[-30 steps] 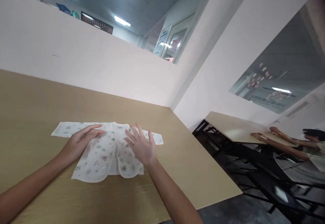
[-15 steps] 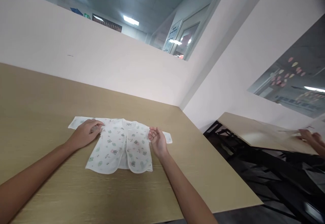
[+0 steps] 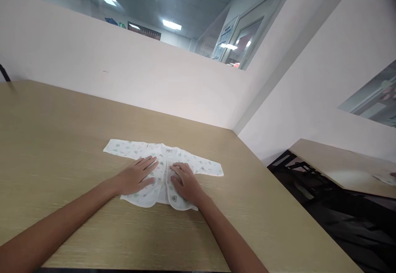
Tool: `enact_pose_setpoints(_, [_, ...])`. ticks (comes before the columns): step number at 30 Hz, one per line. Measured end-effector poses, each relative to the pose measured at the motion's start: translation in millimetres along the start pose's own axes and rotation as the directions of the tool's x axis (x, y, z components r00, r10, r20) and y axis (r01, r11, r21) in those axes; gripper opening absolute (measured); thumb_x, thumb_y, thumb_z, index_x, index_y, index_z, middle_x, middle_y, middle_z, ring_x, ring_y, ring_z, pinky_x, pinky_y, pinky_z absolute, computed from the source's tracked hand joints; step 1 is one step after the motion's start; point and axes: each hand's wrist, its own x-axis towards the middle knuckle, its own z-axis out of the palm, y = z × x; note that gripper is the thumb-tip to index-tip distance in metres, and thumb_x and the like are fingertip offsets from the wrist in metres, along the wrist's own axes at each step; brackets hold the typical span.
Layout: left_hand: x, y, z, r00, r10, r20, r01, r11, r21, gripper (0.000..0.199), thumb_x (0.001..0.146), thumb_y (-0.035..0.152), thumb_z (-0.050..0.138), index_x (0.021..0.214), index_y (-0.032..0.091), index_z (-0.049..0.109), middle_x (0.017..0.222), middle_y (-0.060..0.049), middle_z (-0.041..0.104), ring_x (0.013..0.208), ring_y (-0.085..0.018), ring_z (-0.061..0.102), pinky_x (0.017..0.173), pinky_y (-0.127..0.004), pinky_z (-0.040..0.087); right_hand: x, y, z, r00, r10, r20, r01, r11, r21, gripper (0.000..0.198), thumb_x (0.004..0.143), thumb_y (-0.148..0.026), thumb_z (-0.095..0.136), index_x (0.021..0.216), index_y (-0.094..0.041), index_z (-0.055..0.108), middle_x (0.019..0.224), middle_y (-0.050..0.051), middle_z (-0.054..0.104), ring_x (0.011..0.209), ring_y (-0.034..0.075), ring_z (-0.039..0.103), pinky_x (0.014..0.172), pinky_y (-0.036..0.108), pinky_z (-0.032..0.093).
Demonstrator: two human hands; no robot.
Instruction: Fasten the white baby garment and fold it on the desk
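Note:
A small white long-sleeved baby shirt (image 3: 161, 166), printed with little green and grey figures, lies spread on the table with its front parted down the middle. Its sleeves stretch out to both sides and the neck faces the wall. My left hand (image 3: 137, 175) rests flat on the left front panel, fingers spread. On the right front panel lies my right hand (image 3: 185, 182), its fingers somewhat bent and apart, near the front opening. Parts of both panels are hidden under my hands.
The shirt lies on a wide wood-toned table (image 3: 77, 141) against a white wall (image 3: 173, 87). To the right, past a gap, stands a second table (image 3: 328, 157) with a pale item (image 3: 385, 178) at the frame's edge, near part of another person's hand.
My hands have moved inward from the shirt's sleeves onto its front panels and opened flatter. The right sleeve now lies fully visible. The view has shifted left.

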Motion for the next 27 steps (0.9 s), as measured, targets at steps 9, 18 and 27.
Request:
enact_pose_setpoints(9, [-10, 35, -17, 0.999, 0.046, -0.024, -0.046, 0.999, -0.015, 0.053, 0.103, 0.053, 0.045, 0.148, 0.026, 0.051, 0.159, -0.011, 0.041, 0.148, -0.033, 0.035, 0.121, -0.048, 0.024, -15, -16, -9, 0.996, -0.029, 0.08, 0.027, 0.999, 0.027, 0.039, 0.094, -0.019, 0.053, 0.13, -0.027, 0.065, 0.127, 0.012, 0.061, 0.119, 0.031, 0.056, 0.102, 0.052, 0.048])
enact_pose_setpoints(18, [66, 31, 9, 0.948, -0.193, -0.253, 0.179, 0.981, -0.08, 0.022, 0.091, 0.025, 0.051, 0.098, 0.016, 0.07, 0.093, -0.009, 0.064, 0.09, -0.024, 0.06, 0.081, -0.036, 0.046, 51, 19, 3, 0.992, 0.119, 0.045, -0.118, 0.993, -0.02, 0.031, 0.083, -0.014, 0.053, 0.106, -0.02, 0.072, 0.092, 0.007, 0.068, 0.081, 0.021, 0.059, 0.081, 0.036, 0.048])
enact_pose_setpoints(27, [69, 6, 18, 0.95, -0.179, -0.255, 0.116, 0.963, -0.244, 0.015, 0.081, 0.03, 0.066, 0.085, 0.018, 0.074, 0.085, -0.003, 0.067, 0.079, -0.017, 0.058, 0.073, -0.03, 0.04, 44, 18, 3, 0.989, 0.144, 0.027, -0.144, 0.99, 0.011, 0.012, 0.089, -0.023, 0.055, 0.088, -0.019, 0.067, 0.078, 0.003, 0.062, 0.072, 0.018, 0.054, 0.072, 0.031, 0.042])
